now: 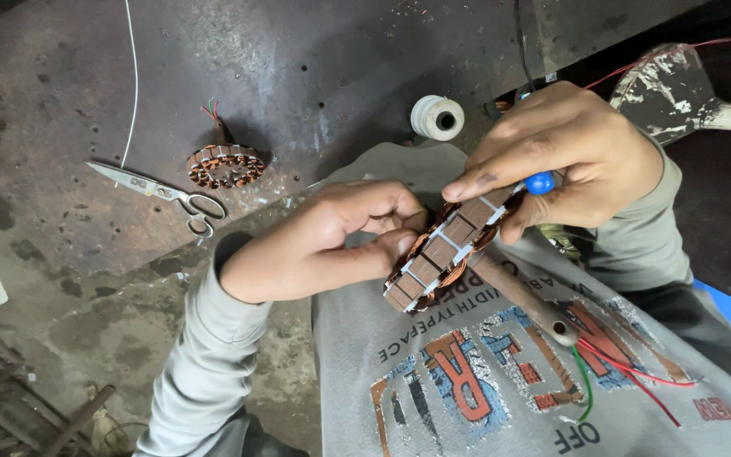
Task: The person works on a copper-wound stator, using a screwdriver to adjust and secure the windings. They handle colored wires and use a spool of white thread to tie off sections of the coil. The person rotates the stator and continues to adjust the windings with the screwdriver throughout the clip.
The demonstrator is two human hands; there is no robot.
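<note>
Head view: scissors (165,192) beside second wound stator (225,165) on floor.

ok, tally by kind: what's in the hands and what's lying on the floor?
Wound stators: 2, one held, one on the floor
Scissors: 1
Thread spool: 1
Blue-tipped tool: 1, in the right hand
Hands: 2, the left hand on the held stator
Total: 7

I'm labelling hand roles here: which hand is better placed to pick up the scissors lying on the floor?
Probably the left hand: it is on the scissors' side, while the right hand pinches a blue-headed tool at the stator winding.
</note>
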